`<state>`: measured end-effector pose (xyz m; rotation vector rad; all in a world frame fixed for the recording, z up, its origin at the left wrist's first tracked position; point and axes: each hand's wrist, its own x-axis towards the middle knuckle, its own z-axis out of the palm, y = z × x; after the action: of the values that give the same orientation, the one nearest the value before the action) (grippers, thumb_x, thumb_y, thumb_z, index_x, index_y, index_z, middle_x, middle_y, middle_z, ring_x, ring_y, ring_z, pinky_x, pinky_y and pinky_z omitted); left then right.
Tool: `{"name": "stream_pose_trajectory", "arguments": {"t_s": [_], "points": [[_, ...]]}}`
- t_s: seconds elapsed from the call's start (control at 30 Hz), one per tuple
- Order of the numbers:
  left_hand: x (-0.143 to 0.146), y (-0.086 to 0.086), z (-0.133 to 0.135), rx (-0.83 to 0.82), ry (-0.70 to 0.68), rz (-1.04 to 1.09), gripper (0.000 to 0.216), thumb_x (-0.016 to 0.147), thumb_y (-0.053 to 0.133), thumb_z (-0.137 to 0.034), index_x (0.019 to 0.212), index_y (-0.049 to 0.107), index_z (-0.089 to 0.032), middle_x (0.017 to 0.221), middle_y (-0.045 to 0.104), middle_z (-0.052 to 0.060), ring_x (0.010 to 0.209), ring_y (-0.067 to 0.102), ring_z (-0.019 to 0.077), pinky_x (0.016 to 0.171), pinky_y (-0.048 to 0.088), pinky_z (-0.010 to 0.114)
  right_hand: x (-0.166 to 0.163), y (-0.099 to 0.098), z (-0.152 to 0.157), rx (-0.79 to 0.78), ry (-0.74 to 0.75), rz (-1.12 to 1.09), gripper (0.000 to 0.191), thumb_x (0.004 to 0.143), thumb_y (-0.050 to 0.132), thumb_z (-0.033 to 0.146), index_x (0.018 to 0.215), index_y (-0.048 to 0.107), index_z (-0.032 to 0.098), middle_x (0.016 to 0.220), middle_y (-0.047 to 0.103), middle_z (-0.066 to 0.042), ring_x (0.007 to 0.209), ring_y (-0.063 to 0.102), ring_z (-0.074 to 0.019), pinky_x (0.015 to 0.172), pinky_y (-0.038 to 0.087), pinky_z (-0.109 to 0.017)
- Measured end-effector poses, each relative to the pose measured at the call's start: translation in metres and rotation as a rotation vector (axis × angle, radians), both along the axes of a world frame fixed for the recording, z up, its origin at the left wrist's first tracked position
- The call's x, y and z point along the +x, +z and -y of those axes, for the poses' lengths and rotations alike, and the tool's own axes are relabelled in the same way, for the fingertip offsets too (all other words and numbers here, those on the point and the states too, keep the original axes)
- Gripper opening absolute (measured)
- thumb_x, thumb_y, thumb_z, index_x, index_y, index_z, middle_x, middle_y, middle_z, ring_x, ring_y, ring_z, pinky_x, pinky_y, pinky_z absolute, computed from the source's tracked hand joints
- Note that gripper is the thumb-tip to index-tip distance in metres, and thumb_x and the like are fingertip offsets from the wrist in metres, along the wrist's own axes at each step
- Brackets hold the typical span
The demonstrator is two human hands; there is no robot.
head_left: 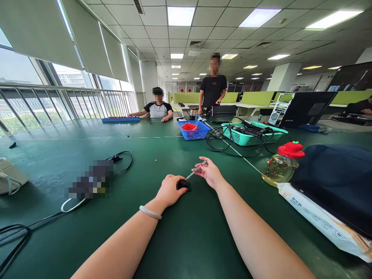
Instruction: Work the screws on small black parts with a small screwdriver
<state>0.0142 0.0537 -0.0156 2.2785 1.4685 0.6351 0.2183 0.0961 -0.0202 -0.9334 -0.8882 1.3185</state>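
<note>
One small black block (183, 185), pinched in the fingers of the left hand (171, 190) on or just above the green counter (186, 240), one slim screwdriver (197, 169), held by the fingers of the right hand (214, 173), tip at the block, one blue basket (194, 135), one turquoise basket (247, 140) of cables (250, 129) beyond

A smooth, rounded bangle of pale, milky grey (150, 212), stone-like or glassy in look, circles the person's left wrist (157, 205), its surface catching a soft sheen. The left forearm (117, 244) and the right forearm (255, 228) are bare, smooth in outline and tapering toward the wrists. The left hand (168, 191) and the right hand (214, 175) are likewise bare, with slim fingers (174, 179); the left thumbnail (186, 190) shows a reddish tint.
</note>
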Motion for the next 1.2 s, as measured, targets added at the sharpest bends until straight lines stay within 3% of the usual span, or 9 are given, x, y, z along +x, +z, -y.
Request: {"name": "stream_pose_trajectory", "arguments": {"t_s": [0.7,1.2], "points": [[0.001,0.003,0.003,0.026,0.068,-0.012,0.029,0.079,0.071,-0.031,0.108,0.073,-0.026,0.107,0.075,0.005,0.116,0.058,0.0290,0.101,0.047,0.041,-0.010,0.004,-0.005,0.338,-0.014,0.136,0.040,0.073,0.072,0.038,0.105,0.050,0.027,0.074,0.066,0.007,0.066,0.071,-0.0182,0.076,0.057,-0.040],[0.001,0.002,0.001,0.033,0.061,-0.007,0.028,0.079,0.069,-0.030,0.107,0.074,-0.028,0.107,0.076,0.004,0.116,0.058,0.0296,0.101,0.047,0.043,0.000,-0.002,-0.008,0.324,-0.099,0.194,0.041,0.075,0.070,0.041,0.107,0.050,0.027,0.075,0.064,0.006,0.065,0.070,-0.0180,0.077,0.057,-0.042]]}}
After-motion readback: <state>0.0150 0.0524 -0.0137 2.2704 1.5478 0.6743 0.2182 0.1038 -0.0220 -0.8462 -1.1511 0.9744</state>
